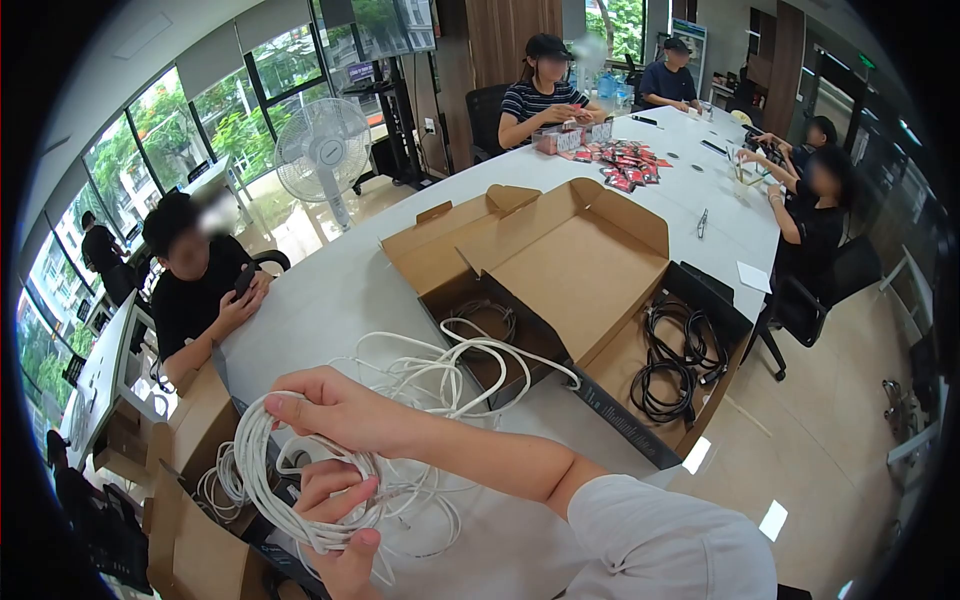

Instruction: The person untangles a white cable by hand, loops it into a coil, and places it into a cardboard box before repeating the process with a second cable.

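Note:
A coil of white cable (pixel 262 485) is held up near the table's near left edge. My right hand (pixel 335 408) pinches the top of the coil between thumb and fingers. Lower down, my left hand (pixel 338 520) grips the coil's lower right side, with its fingers through the loops. Loose white cable (pixel 450 365) trails from the coil across the table and over the edge of an open dark box. Another white coil (pixel 225 483) lies in an open carton below and to the left.
An open box (pixel 640 440) holds coiled black cables (pixel 665 370). Red packets (pixel 630 165) are heaped farther up the white table (pixel 300 330). Several people sit around it, one at the left holding a dark object. A white fan (pixel 322 150) stands behind.

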{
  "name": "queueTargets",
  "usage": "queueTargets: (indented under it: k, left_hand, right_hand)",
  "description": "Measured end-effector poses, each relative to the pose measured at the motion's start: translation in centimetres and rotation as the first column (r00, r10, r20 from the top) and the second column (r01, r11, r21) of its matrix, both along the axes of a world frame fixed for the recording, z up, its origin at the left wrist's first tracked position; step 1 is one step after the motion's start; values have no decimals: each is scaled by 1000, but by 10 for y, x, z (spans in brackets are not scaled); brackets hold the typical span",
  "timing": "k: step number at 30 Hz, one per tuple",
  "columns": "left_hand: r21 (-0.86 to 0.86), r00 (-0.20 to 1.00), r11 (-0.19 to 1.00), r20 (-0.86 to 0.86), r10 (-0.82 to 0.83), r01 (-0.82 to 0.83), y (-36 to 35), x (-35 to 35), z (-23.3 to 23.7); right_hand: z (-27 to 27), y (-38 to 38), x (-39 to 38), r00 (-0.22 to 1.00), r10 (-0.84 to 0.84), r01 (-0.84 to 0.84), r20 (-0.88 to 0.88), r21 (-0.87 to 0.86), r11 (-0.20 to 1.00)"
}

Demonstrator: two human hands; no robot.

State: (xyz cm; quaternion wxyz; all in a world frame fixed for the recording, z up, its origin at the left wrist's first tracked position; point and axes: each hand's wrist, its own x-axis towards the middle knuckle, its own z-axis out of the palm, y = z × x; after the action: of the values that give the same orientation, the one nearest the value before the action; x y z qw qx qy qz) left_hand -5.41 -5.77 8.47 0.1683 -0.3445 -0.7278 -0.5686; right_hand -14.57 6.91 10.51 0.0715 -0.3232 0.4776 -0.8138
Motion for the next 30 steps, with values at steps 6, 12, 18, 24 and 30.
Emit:
queueTargets:
  k: [6, 12, 18, 24, 30]
  left_hand:
    - [-65, 997, 997, -70, 43, -48, 11, 2, 3]
    - [-200, 979, 962, -120, 163, -185, 7, 3, -3]
    - [-229, 961, 954, -242, 136, -193, 10, 4, 7]
    - [-228, 960, 957, -256, 117, -177, 13, 8, 11]
    - [-150, 975, 976, -180, 129, -157, 20, 12, 6]
  right_hand:
    - [12, 14, 8, 976, 153, -149, 154, -39, 988]
    - [9, 8, 9, 963, 179, -161, 201, -100, 982]
    - [8, 6, 11, 986, 114, -108, 120, -50, 993]
    - [6, 0, 15, 999, 17, -17, 35, -7, 1000]
    - [9, 10, 16, 999, -41, 43, -33, 57, 997]
